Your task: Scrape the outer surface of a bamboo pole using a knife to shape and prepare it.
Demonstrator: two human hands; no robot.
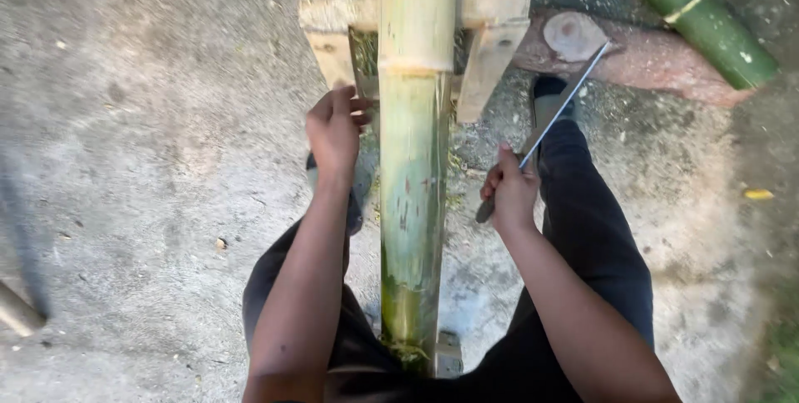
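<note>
Thick pale-green bamboo pole (414,162), one, propped on weathered wooden trestle (491,4), lower end between the legs | second dark-green bamboo pole (695,16) lies at ground's far right corner | left hand (334,130) curled against pole's left side | right hand (512,195) clenched on long steel blade (559,108) | risk judged: blade glancing toward the leg.

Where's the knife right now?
In the head view the long-bladed knife is gripped in the right hand, right of the bamboo pole, its blade angled up toward the reddish log.
</note>
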